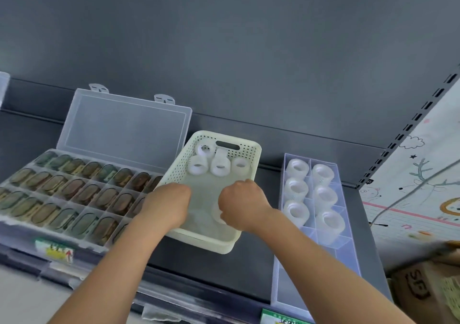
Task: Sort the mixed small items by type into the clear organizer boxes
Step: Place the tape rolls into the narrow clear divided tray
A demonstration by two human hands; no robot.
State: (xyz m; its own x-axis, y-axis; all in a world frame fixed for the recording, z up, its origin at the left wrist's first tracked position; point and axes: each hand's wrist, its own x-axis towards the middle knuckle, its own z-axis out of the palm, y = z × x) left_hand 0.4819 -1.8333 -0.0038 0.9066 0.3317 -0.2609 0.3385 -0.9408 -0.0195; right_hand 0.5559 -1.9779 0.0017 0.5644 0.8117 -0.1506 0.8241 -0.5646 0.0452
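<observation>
A cream perforated basket (pixel 249 242) stands on a dark shelf with several white tape rolls (pixel 220 167) at its far end. Both hands reach into its near half. My right hand (pixel 240 203) curls its fingers round a white tape roll (pixel 217 211). My left hand (pixel 168 205) is curled knuckles-up over the basket floor; what it holds is hidden. Right of the basket, a long clear organizer box (pixel 347 261) holds several white rolls (pixel 296 189) in its far compartments. On the left, an open clear organizer box (pixel 124 124) is filled with brownish oval items (pixel 72 189).
The shelf's dark back wall rises behind the boxes. A slotted upright (pixel 408 127) stands at the right, with a patterned mat (pixel 420 194) and a cardboard box (pixel 428 289) beyond it. Price labels (pixel 56 250) hang on the shelf's front edge.
</observation>
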